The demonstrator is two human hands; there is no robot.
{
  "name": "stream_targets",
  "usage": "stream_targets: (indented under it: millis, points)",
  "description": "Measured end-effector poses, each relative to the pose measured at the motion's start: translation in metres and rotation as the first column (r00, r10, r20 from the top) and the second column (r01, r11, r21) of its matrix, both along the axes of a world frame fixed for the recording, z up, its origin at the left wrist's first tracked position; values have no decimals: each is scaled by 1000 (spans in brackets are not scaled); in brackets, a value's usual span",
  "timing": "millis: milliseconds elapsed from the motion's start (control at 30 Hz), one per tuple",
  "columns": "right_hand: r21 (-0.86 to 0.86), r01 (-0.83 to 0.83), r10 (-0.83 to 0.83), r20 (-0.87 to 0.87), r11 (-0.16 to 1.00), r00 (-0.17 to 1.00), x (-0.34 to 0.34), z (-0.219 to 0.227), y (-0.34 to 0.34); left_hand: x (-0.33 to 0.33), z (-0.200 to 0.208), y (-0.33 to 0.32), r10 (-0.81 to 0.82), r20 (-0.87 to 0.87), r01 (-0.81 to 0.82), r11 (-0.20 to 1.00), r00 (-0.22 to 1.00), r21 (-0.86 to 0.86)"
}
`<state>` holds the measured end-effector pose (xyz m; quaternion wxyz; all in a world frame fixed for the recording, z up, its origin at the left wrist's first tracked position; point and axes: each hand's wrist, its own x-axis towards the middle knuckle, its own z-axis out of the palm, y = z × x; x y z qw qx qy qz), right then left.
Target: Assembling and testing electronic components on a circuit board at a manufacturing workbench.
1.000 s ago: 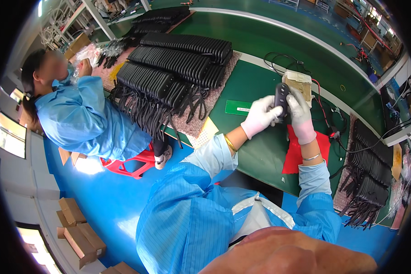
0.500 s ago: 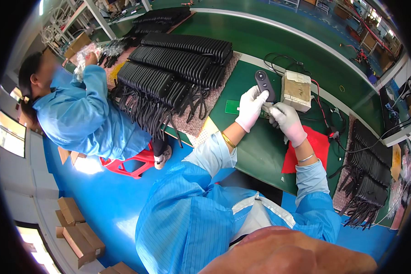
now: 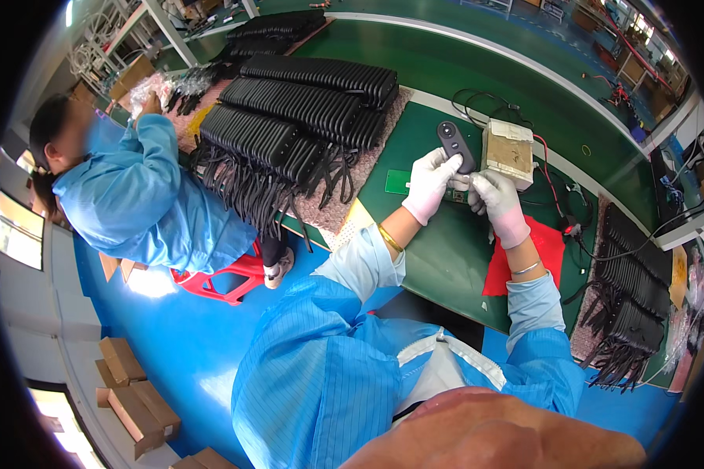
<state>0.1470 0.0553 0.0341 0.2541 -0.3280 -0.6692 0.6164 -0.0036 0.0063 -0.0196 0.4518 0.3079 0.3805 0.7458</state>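
My left hand [image 3: 430, 187], in a white glove, grips a slim black remote-like device [image 3: 454, 145] with round buttons on its face. Close beside its lower end, my gloved right hand [image 3: 499, 206] is closed in a pinch; what lies between those fingertips is too small to make out. Below the fingers, part of a small green circuit board [image 3: 455, 195] shows, mostly covered by the hands. A flat green plate [image 3: 397, 182] lies on the green mat just left of my left hand. Under my right wrist is a red cloth or sheet [image 3: 546, 254].
A worn whitish box [image 3: 508, 155] stands beyond my right hand, with cables and a red lead [image 3: 552, 191] around it. Black strapped devices [image 3: 313, 102] are stacked in rows at left, more [image 3: 633, 281] at right. A co-worker in blue [image 3: 145, 184] sits at left on a red stool [image 3: 235, 277].
My right hand has shifted slightly up and to the right, its fingers still pinched. My left hand holds the device nearly in place. The co-worker's head and arm have moved a little.
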Motion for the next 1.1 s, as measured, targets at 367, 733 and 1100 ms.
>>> stream_targets:
  millis: [367,733,1100]
  points:
    - [55,20,-24,77,998,997,0,-3,0,7,6,-3,68,23,-68,997,997,21]
    - [35,47,-48,35,998,998,-1,-6,0,6,3,-1,47,19,-47,998,999,32]
    - [72,38,-41,39,997,998,3,-5,4,6,8,-4,-21,57,20,1000,998,21]
